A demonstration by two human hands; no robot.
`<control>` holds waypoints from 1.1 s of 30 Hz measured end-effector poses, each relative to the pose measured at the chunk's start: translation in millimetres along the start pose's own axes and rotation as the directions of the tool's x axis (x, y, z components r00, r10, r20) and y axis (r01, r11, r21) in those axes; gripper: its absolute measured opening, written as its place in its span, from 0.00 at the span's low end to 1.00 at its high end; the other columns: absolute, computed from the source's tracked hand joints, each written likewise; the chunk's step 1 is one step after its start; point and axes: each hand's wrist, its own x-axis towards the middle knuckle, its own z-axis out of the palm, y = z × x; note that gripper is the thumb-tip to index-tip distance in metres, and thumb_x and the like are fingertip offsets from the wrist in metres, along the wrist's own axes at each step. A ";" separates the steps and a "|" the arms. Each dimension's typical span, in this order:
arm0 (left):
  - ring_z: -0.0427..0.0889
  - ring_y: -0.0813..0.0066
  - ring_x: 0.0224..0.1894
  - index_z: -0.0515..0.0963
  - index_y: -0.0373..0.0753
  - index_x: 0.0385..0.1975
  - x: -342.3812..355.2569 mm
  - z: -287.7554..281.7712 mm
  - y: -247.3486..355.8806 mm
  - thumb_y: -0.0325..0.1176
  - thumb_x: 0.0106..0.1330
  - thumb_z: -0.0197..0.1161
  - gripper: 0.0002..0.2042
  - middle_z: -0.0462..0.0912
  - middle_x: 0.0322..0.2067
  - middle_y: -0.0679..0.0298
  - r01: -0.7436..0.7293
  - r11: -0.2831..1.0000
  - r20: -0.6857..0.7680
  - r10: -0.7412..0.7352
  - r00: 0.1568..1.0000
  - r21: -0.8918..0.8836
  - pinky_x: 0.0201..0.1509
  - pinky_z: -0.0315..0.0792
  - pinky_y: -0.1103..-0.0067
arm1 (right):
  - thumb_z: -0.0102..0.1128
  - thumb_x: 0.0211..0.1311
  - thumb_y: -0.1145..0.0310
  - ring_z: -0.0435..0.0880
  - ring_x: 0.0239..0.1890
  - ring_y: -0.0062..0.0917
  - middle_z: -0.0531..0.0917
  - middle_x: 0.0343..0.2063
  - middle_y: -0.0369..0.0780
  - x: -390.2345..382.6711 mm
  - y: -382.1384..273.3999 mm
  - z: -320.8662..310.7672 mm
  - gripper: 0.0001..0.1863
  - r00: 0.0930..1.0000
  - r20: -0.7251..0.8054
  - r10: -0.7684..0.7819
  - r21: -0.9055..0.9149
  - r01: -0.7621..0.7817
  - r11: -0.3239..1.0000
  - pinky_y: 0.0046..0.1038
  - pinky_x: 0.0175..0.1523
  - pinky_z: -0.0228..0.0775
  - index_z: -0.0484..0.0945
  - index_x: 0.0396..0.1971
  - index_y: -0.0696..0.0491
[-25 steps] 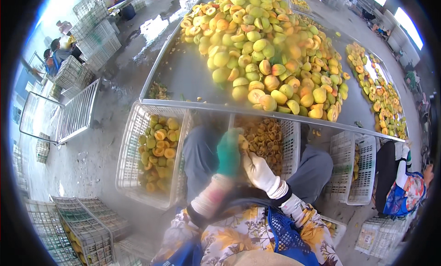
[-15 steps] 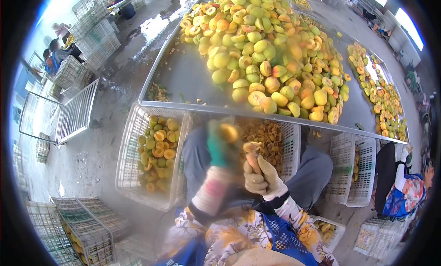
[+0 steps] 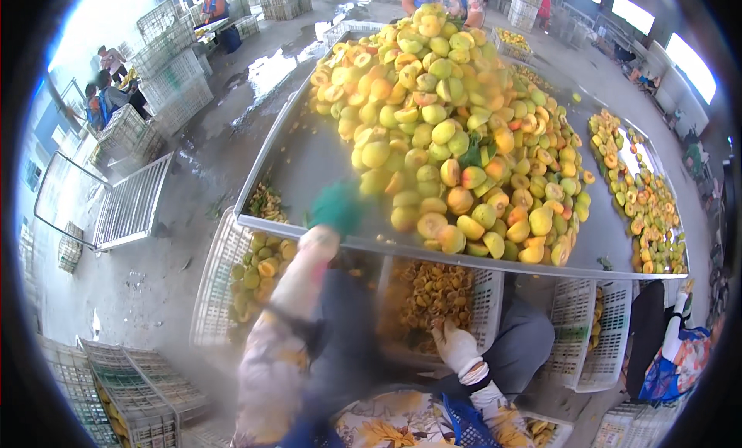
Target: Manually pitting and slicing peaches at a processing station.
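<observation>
A large heap of yellow-green peaches [image 3: 440,131], many cut in half, lies on a metal-rimmed table [image 3: 272,139]. My left hand [image 3: 338,208], in a green glove, reaches over the table's near edge, left of the heap; motion smears its fingers. My right hand [image 3: 457,347], in a pale glove, is low over a crate of brown peach pits and scraps [image 3: 433,293] between my knees. Its fingers look curled. The short wooden-handled tool it gripped a moment earlier cannot be made out now, and the hand hides whatever is inside its grasp.
A white crate of peach halves [image 3: 251,282] stands below the table at my left, partly behind my arm. More white crates [image 3: 576,332] are at the right, near another person [image 3: 672,344]. A metal trolley [image 3: 135,204] and stacked crates [image 3: 174,85] stand at the far left.
My left hand has moved forward and left to the table; the peach half seen at it no longer shows. My right hand has dropped toward the pits. The view has tilted up.
</observation>
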 end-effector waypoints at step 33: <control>0.76 0.79 0.33 0.72 0.41 0.47 -170.5 -11.5 105.7 0.54 0.70 0.50 0.22 0.77 0.35 0.67 0.302 -0.490 0.400 -0.107 0.910 -0.818 0.25 0.69 0.83 | 0.58 0.62 0.66 0.79 0.20 0.43 0.78 0.18 0.47 -8.6 -106.1 -83.6 0.08 0.825 -0.441 -0.354 0.279 0.501 0.820 0.37 0.23 0.69 0.72 0.33 0.54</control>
